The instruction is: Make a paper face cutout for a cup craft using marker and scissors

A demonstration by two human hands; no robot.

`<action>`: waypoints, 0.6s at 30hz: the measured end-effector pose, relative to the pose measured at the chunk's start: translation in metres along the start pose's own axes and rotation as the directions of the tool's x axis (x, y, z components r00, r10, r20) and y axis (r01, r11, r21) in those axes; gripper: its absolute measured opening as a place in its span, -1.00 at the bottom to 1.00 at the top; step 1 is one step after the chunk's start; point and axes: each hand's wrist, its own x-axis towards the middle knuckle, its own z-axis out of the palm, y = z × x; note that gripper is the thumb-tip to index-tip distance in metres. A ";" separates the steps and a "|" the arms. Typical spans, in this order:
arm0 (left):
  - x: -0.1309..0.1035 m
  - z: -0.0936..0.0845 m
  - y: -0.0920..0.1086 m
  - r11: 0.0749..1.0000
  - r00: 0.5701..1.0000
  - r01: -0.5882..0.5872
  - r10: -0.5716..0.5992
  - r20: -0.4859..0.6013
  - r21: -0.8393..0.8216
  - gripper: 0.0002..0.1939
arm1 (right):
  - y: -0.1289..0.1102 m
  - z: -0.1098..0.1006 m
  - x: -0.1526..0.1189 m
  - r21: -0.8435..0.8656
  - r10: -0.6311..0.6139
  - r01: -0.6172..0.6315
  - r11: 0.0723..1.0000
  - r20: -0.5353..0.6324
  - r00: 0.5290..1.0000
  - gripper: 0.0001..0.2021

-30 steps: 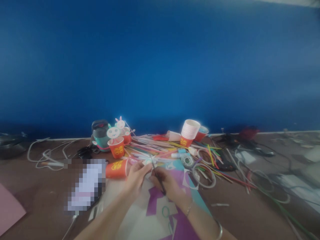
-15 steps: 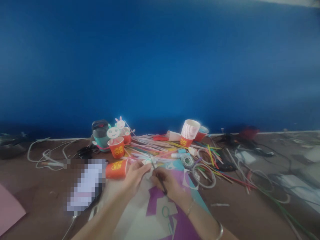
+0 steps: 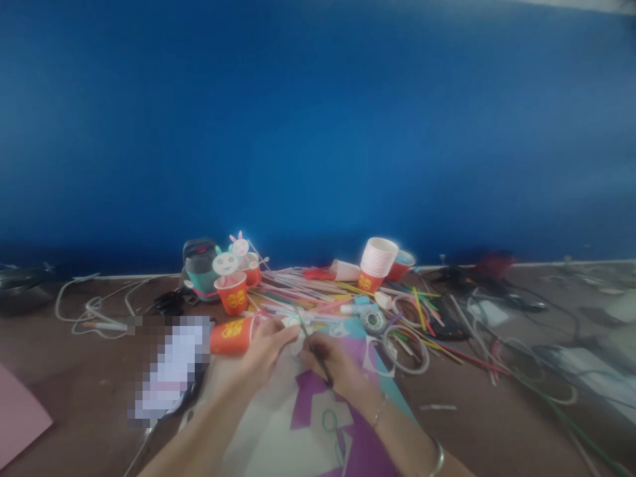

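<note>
Between the fingers of my left hand is a small white piece of paper. My right hand is closed around dark scissors, whose blades point up and away, close to the paper. Both hands are over a white sheet and purple paper pieces. Green outlines are drawn on a pale scrap below my right hand. An orange cup lies on its side just left of my left hand.
Behind the hands are scattered coloured sticks, a cup stack, a tape roll and cups with rabbit faces. A blurred-out phone lies left, pink paper at the far left. Cables cross the right side.
My left hand has shifted very slightly with the paper, and the scissors have turned a little. The rest looks the same.
</note>
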 end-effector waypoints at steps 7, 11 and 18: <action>-0.005 0.009 -0.001 0.992 1.000 0.013 -0.012 0.011 -0.122 -0.75 | 0.007 0.000 0.003 0.039 -0.045 0.046 0.998 -0.020 0.999 -0.57; -0.008 0.017 -0.006 0.978 1.000 -0.010 0.008 -0.008 -0.206 -0.75 | 0.010 0.001 0.003 0.049 -0.058 0.060 0.997 -0.033 0.998 -0.59; -0.006 0.014 -0.009 0.992 1.000 -0.016 0.018 0.012 -0.124 -0.78 | 0.011 0.002 0.004 0.047 -0.048 0.049 0.998 -0.016 0.999 -0.61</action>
